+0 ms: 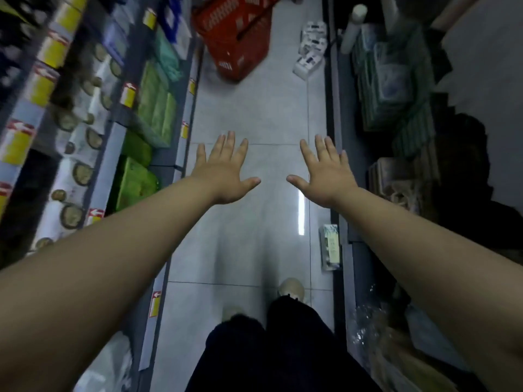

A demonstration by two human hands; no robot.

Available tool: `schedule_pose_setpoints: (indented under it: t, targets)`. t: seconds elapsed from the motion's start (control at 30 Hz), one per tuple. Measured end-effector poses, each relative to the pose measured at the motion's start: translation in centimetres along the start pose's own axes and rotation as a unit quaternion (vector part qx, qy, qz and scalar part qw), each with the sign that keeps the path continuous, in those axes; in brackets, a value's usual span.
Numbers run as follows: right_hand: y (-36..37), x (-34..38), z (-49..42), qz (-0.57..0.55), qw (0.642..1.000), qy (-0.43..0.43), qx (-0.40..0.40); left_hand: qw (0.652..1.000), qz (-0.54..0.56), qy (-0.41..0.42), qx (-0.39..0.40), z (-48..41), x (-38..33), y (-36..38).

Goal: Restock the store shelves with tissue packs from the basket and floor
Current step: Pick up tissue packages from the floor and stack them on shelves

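Grip: neither hand holds anything. The left hand [226, 172] and the right hand [325, 176] reach forward over the aisle floor [249, 114], backs up, fingers straight and spread, thumbs pointing toward each other. The two hands are apart.

Nearest item: a single pack [330, 247] lies on the floor against the base of the right shelving [332, 103], below the right forearm.

Middle distance: the left shelving [113, 154] carries green packs [154, 106] on its lower levels. The right shelving carries stacked green-and-white packs [387, 89]. Both units therefore hold stock, though how full they are cannot be read.

Farthest: a cluster of white tissue packs [310, 49] sits on the floor just beside the base of the right shelving. The red basket [235, 38] stands on the floor nearer the left shelving, apart from that cluster. Its image is blurred and its interior does not show, so its contents cannot be determined.

Status, as a judgement: the task is incomplete. The single pack and the far cluster are not yet shelved, and the basket may hold more. With both hands empty, the next pick has not begun.
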State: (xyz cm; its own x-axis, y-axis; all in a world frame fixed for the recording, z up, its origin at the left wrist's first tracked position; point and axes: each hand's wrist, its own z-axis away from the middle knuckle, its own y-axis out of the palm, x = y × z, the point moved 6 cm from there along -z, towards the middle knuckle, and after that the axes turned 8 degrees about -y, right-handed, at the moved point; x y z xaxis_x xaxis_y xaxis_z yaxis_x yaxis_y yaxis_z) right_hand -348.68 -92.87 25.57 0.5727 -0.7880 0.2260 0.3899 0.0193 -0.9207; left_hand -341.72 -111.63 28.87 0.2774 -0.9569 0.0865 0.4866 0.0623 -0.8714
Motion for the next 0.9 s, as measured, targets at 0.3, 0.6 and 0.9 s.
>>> schedule_pose_setpoints:
  t: [0.3, 0.6, 0.9]
  targets:
    - [16.0, -11.6, -0.2, -0.085, 0.979, 0.178, 0.049, 0.981, -0.083, 0.161, 0.069, -13.2, -12.3, 12.3]
    - [37.5, -17.8, 2.3, -0.173, 0.926, 0.326, 0.072, 0.929, -0.17, 0.299, 0.139, -20.8, -22.2, 31.3]
    - [55.3, -22.5, 3.1, -0.268, 0.878, 0.397, 0.023, 0.898, -0.211, 0.351, 0.163, -26.4, -28.4, 48.4]
